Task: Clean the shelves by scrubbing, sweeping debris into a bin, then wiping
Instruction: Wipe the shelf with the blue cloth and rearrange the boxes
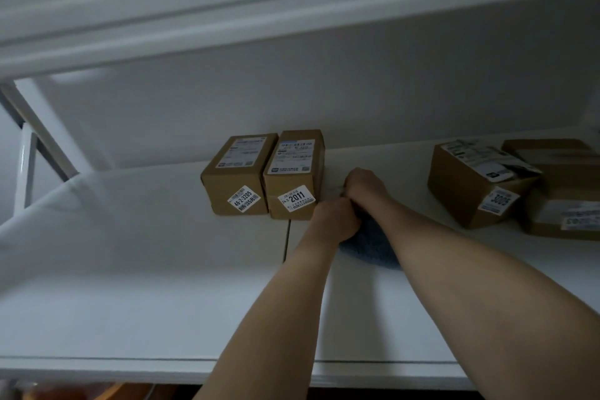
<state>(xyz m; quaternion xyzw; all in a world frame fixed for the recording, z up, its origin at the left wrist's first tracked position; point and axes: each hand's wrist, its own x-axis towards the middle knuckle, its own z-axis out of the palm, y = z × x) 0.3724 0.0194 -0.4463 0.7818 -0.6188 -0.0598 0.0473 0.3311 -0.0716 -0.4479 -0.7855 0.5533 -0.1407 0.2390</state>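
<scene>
Resting on shelf (130,269), cloth (370,248) is gripped by curled left hand (336,221); right hand (363,185) fisted beside box (293,172), hold cannot be told

Left: your shelf (130,253) lies open up to two boxes (263,175).
Right: more boxes (480,185) block you.
Overhead: upper shelf (227,10) caps your reach.

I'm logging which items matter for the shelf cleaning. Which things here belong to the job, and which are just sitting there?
In the job: blue cloth, gripped by left hand and right hand; white shelf under it.
Just lying about: box marked 3205, box marked 2011, box marked 3005, boxes at far right.
</scene>
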